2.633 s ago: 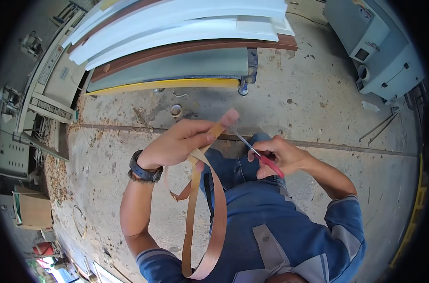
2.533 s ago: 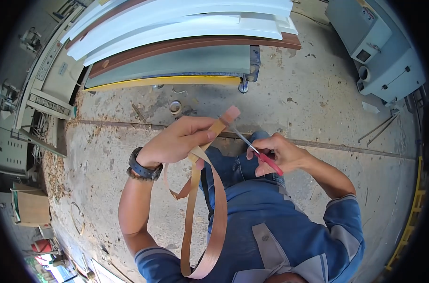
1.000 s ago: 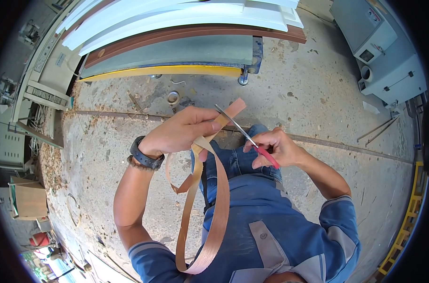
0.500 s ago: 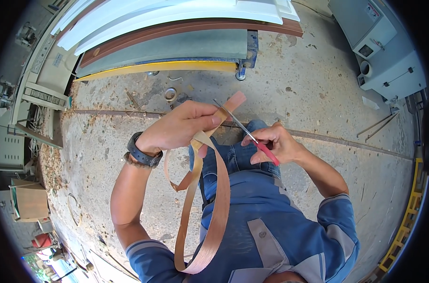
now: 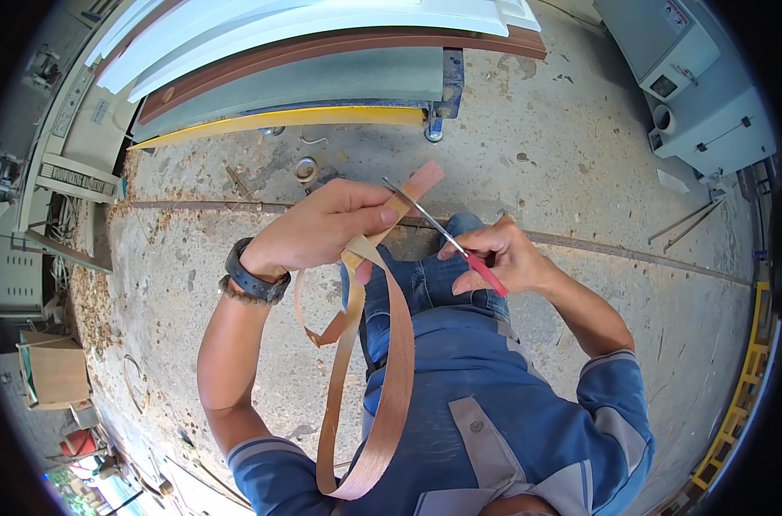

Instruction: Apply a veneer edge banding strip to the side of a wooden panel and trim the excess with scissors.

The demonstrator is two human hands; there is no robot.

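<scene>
My left hand [image 5: 335,222] pinches a long, thin strip of wood veneer edging [image 5: 397,365] near one end. The strip loops down in curls past my lap, and its short end sticks out beyond my fingers. In my right hand [image 5: 504,258] is a pair of scissors [image 5: 484,269] with red handles, the fingers closed round them. The scissor blades lie across the strip just past my left fingertips. Whether they have cut into it cannot be made out. A dark watch and a beaded bracelet are on my left wrist.
Ahead stands a blue-framed table [image 5: 382,77] bearing white and brown boards. A roll of tape [image 5: 306,169] lies on the concrete floor beyond my left hand. A grey machine cabinet [image 5: 709,112] stands far right, a cardboard box [image 5: 60,370] at left. Wood chips litter the left floor.
The whole view has shifted slightly. My hands, the veneer strip and the scissors hold nearly the same pose, with the blades still across the strip.
</scene>
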